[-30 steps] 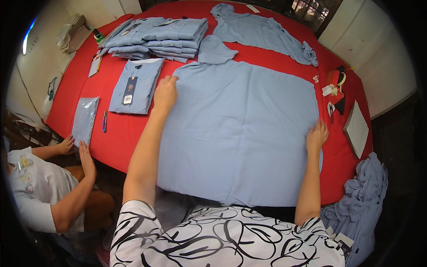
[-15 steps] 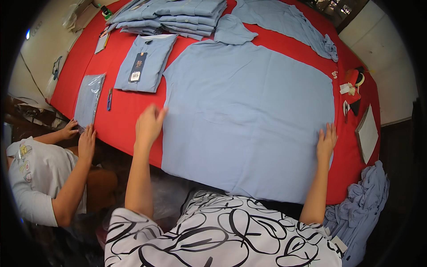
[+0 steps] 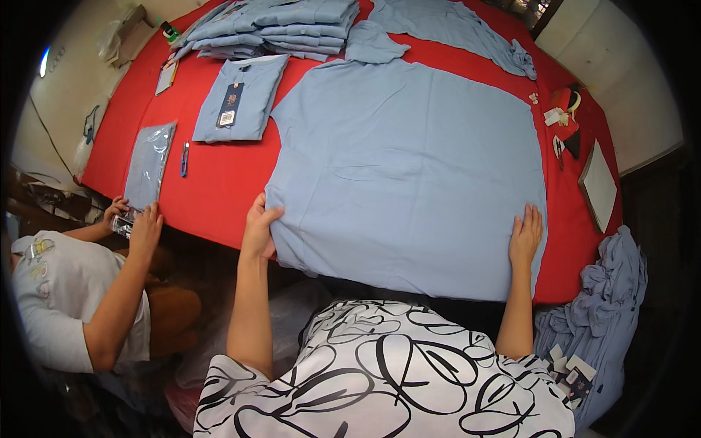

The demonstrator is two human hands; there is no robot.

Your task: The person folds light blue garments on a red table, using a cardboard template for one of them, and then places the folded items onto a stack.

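A large light blue shirt (image 3: pixel 416 168) is spread out on the red-covered table in front of me, with one sleeve (image 3: pixel 376 44) folded at its far end. My left hand (image 3: pixel 259 228) pinches the shirt's left edge near the table's front, thumb on top of the cloth. That edge is slightly lifted and creased around the grip. On the right side of the shirt, my right hand (image 3: pixel 526 235) lies flat with its fingers stretched out, pressing on the fabric near the right edge.
A folded shirt with a dark tag (image 3: pixel 252 80) lies beyond my left hand, near a blue snipper (image 3: pixel 184 159). Stacked folded shirts (image 3: pixel 292 29) stand at the back. A co-worker's hands (image 3: pixel 146 226) hold a bagged shirt (image 3: pixel 146 164). Loose garments (image 3: pixel 606 306) hang at right.
My left hand has come down from above the table and taken hold of the shirt's left edge. My right hand stays on the shirt's right side. The view has shifted slightly.
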